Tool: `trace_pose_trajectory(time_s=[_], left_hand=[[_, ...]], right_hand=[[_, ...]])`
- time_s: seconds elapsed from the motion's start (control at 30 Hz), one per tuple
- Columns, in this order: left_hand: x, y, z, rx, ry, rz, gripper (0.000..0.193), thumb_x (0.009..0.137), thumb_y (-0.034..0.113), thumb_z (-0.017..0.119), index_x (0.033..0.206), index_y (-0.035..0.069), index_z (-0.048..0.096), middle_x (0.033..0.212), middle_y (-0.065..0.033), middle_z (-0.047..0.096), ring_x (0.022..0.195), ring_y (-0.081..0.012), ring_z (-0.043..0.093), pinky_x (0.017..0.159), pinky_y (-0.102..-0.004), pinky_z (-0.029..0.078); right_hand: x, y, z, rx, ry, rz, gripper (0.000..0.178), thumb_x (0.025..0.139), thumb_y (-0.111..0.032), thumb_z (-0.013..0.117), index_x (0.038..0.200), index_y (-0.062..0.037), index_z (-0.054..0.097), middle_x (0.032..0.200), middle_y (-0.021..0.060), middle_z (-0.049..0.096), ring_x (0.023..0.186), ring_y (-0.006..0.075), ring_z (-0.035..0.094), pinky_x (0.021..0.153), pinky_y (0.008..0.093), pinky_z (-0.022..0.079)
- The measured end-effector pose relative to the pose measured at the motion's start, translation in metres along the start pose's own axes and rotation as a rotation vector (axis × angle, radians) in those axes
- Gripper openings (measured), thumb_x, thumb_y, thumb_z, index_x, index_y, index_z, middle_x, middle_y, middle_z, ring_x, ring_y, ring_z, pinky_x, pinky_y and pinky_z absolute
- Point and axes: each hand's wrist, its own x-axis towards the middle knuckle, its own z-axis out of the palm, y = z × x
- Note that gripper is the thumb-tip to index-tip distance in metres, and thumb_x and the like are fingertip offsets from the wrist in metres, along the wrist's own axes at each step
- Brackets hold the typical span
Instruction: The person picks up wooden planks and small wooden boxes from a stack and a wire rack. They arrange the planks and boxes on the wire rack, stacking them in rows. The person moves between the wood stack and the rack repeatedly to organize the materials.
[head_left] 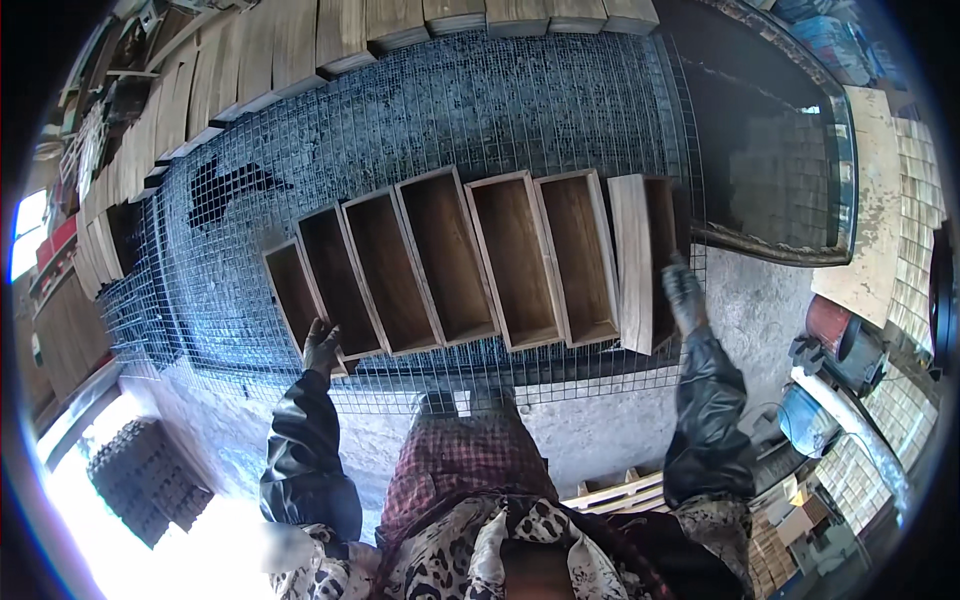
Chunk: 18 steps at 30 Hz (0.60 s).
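Several long open wooden boxes stand side by side in a fanned row on a wire mesh rack (440,110). My left hand (321,347), in a dark glove, is closed on the near end of the leftmost wooden box (290,290), touching where it meets its neighbour. At the other end of the row, the rightmost wooden box (634,265) is tipped, showing its pale outer side. My right hand (684,296), in a greyish glove, grips that box along its right edge; part of its fingers is blurred. The middle wooden box (447,255) lies with its dark brown inside facing up.
More wooden boxes (343,38) line the far and left edges of the rack. To the right sits a large tank of dark liquid (765,130) with a raised rim. A red bucket (828,322) and a blue container (808,420) stand on the right. Wooden slats (620,493) lie near my legs.
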Motion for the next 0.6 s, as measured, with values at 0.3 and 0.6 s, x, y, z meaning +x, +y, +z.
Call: trace_pose_trajectory(time_s=[0.3, 0.6], left_hand=[[0.052, -0.059, -0.026, 0.344, 0.109, 0.088, 0.034, 0.072, 0.011, 0.063, 0.102, 0.000, 0.050, 0.094, -0.0081, 0.056, 0.087, -0.0152, 0.053, 0.075, -0.0255, 0.042], [0.049, -0.072, -0.012, 0.112, 0.214, 0.160, 0.032, 0.073, 0.025, 0.064, 0.096, 0.005, 0.054, 0.084, -0.0060, 0.057, 0.075, -0.0162, 0.055, 0.067, -0.0275, 0.045]], right_hand=[[0.002, 0.084, 0.076, -2.239, 0.737, -0.484, 0.043, 0.078, -0.036, 0.055, 0.101, 0.0006, 0.051, 0.090, 0.0230, 0.056, 0.081, 0.0360, 0.055, 0.067, 0.0398, 0.045], [0.043, 0.109, 0.066, -1.760, 0.466, 0.181, 0.065, 0.068, -0.041, 0.064, 0.110, 0.0051, 0.044, 0.105, 0.0200, 0.052, 0.097, 0.0321, 0.051, 0.082, 0.0349, 0.041]])
